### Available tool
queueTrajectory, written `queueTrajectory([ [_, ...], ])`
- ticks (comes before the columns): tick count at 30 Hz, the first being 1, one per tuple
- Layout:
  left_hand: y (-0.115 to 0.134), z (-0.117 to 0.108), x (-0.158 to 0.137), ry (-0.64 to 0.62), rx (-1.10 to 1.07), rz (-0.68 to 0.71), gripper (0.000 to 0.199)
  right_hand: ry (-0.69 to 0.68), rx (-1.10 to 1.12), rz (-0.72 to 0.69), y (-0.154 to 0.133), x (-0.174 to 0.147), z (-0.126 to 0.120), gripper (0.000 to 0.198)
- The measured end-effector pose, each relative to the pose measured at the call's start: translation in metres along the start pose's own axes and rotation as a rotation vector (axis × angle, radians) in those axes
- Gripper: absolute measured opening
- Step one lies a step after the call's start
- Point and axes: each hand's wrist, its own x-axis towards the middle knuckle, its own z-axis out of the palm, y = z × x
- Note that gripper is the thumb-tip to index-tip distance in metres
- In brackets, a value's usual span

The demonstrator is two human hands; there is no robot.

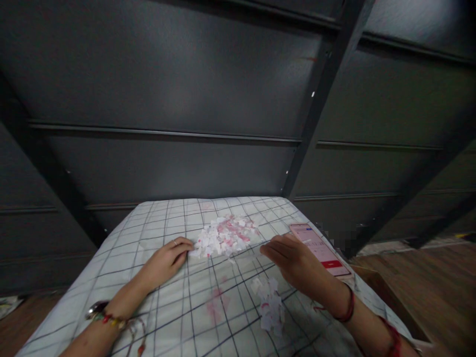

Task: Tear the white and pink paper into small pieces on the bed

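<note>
A pile of small torn paper scraps (225,235), white with some pink pieces, lies on a checked white cloth (174,317). At the pile's left edge is my left hand (171,260), its thumb and fingers closed on a white paper scrap. My right hand (292,258) hovers or rests to the right of the pile; its fingers are bent and pressed together, and anything in them is hidden. A smaller group of white scraps (271,310) lies nearer to me, left of the right forearm.
A phone (323,250) with a lit screen lies just beyond my right hand, near the cloth's right edge. An open box (390,302) stands below that edge. Dark metal panels (178,166) rise behind the cloth-covered surface.
</note>
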Motion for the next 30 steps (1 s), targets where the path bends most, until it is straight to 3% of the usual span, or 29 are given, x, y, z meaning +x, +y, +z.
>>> queueTrajectory([
  [12,-0.001,0.001,-0.001,-0.014,-0.013,-0.003,0.030,0.025,-0.017,0.018,-0.003,-0.006,-0.009,0.029],
  [19,0.004,-0.003,0.001,-0.019,-0.025,-0.020,0.030,0.011,0.079,-0.027,-0.014,-0.001,-0.014,0.024],
  [24,0.003,-0.002,0.001,-0.015,-0.019,-0.020,0.029,0.076,0.026,0.000,-0.011,0.001,-0.010,0.027],
  [30,0.002,-0.001,0.001,-0.012,-0.015,-0.003,0.031,0.026,0.063,-0.015,-0.018,0.001,-0.009,0.024],
])
